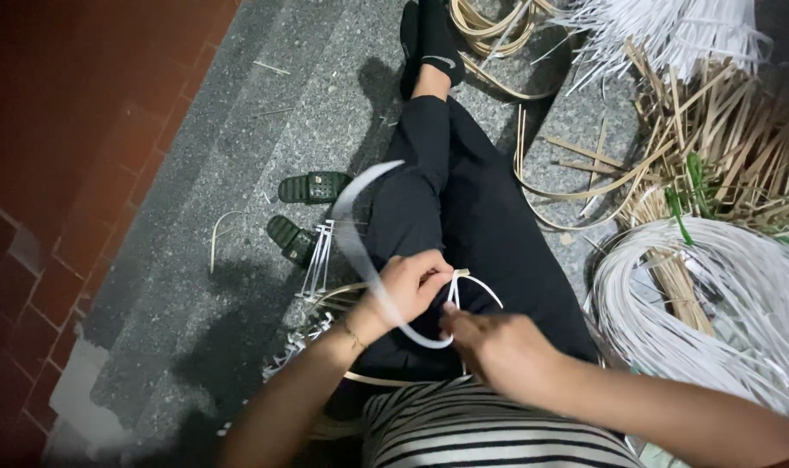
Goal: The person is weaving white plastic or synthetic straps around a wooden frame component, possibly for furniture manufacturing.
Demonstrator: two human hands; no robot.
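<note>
I sit on the floor with my black-trousered legs stretched out. My left hand [409, 287] pinches a long white flat strip [349, 227] that curves up and left in a loop over my thigh. My right hand [490, 342] grips the lower end of the same strip, where it bends near my lap. A thin white loop [474, 286] sticks out between the two hands. Under my left forearm lies a partly woven piece of tan and white strips [321, 299].
A coil of white strips [715, 303] lies at the right, with tan bamboo slats [733, 139] and more white strips [663, 30] behind it. Two green sandals [312, 186] rest on the grey stone floor [238, 130]. Red brick paving [56, 130] runs along the left.
</note>
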